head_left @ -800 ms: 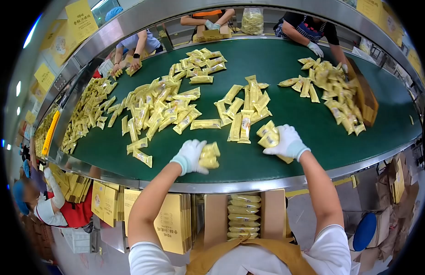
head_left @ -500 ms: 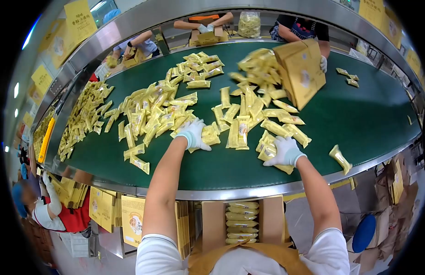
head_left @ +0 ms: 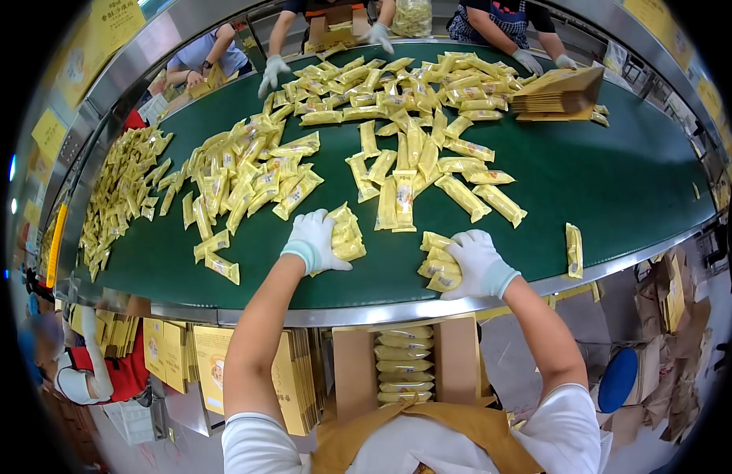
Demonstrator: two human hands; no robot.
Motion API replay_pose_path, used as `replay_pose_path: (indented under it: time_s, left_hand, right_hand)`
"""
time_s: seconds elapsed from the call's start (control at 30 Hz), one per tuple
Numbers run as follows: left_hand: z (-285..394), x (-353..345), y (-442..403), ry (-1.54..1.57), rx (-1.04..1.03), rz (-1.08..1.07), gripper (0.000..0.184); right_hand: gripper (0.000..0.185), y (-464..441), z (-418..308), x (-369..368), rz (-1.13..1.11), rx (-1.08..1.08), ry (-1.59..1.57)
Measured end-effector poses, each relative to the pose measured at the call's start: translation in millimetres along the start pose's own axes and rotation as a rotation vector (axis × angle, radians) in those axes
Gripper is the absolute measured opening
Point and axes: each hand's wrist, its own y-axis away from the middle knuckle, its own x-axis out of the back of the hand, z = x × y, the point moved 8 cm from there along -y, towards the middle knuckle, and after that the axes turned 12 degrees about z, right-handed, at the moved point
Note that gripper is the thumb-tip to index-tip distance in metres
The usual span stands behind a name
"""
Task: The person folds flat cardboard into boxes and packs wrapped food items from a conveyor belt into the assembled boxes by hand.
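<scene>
My left hand (head_left: 314, 241), in a white glove, is closed around a small bunch of yellow-wrapped snack packets (head_left: 348, 233) above the green belt (head_left: 366, 294). Close to the belt's near edge, my right hand (head_left: 478, 265), gloved too, grips a second bunch of packets (head_left: 439, 265) with its fingers curled over them. A short gap separates the two bunches. Below them, against my apron, stands an open cardboard box (head_left: 355, 371) holding a row of packets (head_left: 404, 365). Loose packets (head_left: 404, 197) lie just beyond my hands.
Heaps of packets (head_left: 239, 170) spread over the belt's left and far side. A single packet (head_left: 573, 250) lies at right. Across the belt, co-workers' gloved hands (head_left: 273, 75) reach in, near a tipped carton (head_left: 559, 91). Flat cartons (head_left: 212, 363) stand below left; a blue stool (head_left: 619, 380) below right.
Both my hands have drawn back toward the near edge, lifting their packets clear of the pile. Across the belt, the carton has been tipped out and lowered, and a co-worker's hands now reach over the belt.
</scene>
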Motion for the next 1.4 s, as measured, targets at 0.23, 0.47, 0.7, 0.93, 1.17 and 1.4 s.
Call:
replay_pose_path:
  time_s: [0.23, 0.47, 0.7, 0.93, 1.17, 1.4]
  left_hand:
    - [19, 14, 39, 0.116, 0.187, 0.084, 0.112]
    - [11, 5, 57, 0.147, 0.272, 0.124, 0.13]
    - [-22, 15, 117, 1.104, 0.274, 0.543, 0.123]
    - [84, 67, 165, 2.269, 0.307, 0.13, 0.102]
    - [147, 106, 188, 1.507, -0.153, 0.381, 0.116]
    - [178, 97, 184, 0.876, -0.44, 0.488, 0.122]
  right_hand:
    - [0.105, -2, -9, -16, 0.177, -0.022, 0.112]
    - [0.125, -2, -2, 5, 0.119, -0.259, -0.088]
    - [0.108, 54, -141, 97, 0.022, 0.245, -0.205]
    - [0.101, 92, -230, -46, -0.471, 0.519, 0.151]
    - [0.088, 111, -219, -103, -0.413, 0.371, -0.064]
    - [0.078, 132, -215, -155, -0.102, 0.393, -0.224]
